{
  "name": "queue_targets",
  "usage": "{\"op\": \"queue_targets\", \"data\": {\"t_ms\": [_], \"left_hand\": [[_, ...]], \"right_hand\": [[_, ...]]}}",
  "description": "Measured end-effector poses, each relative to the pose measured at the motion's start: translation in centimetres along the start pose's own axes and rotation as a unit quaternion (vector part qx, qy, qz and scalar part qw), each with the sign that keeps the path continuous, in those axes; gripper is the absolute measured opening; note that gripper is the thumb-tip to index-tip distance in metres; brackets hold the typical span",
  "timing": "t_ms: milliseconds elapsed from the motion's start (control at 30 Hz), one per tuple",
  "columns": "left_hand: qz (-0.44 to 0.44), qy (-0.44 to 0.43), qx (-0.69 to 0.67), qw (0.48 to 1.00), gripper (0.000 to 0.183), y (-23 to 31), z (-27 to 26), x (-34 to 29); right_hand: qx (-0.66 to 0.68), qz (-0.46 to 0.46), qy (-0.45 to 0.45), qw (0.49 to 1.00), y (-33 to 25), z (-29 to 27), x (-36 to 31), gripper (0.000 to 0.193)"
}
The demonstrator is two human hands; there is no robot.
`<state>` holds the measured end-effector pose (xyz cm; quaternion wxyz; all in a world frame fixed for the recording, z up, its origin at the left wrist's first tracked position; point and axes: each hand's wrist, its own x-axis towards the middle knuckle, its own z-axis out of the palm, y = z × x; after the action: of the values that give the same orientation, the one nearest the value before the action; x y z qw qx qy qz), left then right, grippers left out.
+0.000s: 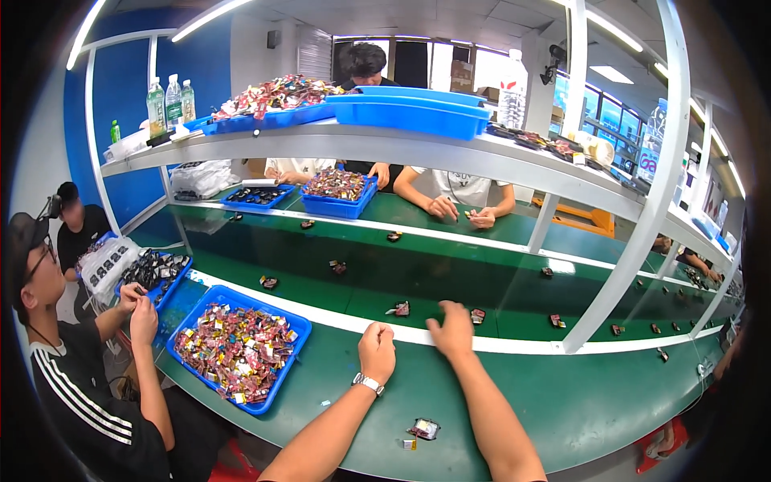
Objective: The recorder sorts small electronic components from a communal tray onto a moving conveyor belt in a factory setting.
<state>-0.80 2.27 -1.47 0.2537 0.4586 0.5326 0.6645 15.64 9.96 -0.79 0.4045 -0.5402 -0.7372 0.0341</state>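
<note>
My left hand [376, 353] is closed over the near green worktop, beside the white rail; whatever its curled fingers hold, if anything, is hidden. A watch is on that wrist. My right hand [453, 328] reaches over the rail at the belt's near edge, thumb apart and fingers stretched out. Just right of its fingers lies a small red-and-dark electronic part [478, 316] on the green belt, apart from them. A similar part [399, 308] lies left of this hand. Between my forearms, a dark-edged module with a pale face [424, 429] rests on the worktop, with a small silver-and-yellow piece [410, 444] by it.
A blue tray [301, 337] heaped with small red, white and yellow parts stands to my left. Several parts dot the belt [377, 277]. A white post [622, 265] and overhead shelf [297, 149] frame the belt. Co-workers sit at left and across.
</note>
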Motion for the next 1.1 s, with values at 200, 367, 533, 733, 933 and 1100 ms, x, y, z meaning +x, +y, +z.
{"op": "queue_targets", "data": {"t_ms": [200,367,533,733,933,1100], "left_hand": [[-0.003,0.017,-0.011,1.000,0.016,-0.6,-0.4,0.2],[-0.005,0.002,0.015,1.000,0.018,-0.4,0.1,-0.1],[-0.004,0.020,0.001,1.000,0.019,-0.9,-0.4,0.2],[-0.212,-0.393,-0.167,0.879,0.042,1.9,-1.4,0.1],[-0.155,-0.490,-0.084,0.853,0.033,2.3,-0.9,-0.8],[-0.209,-0.445,-0.118,0.863,0.036,2.6,-1.0,-1.0]], "right_hand": [[-0.016,0.101,-0.043,0.994,-5.9,4.5,0.8,0.051],[0.002,0.095,0.018,0.995,-4.3,5.6,1.6,0.041],[0.222,0.101,-0.046,0.969,-3.5,1.1,-0.2,0.050],[0.247,-0.042,-0.187,0.950,-3.6,-9.2,-6.0,0.059],[0.142,-0.109,-0.167,0.970,-3.1,-10.1,-7.9,0.051],[0.184,-0.105,-0.109,0.971,-2.6,-9.6,-7.8,0.040]]}}
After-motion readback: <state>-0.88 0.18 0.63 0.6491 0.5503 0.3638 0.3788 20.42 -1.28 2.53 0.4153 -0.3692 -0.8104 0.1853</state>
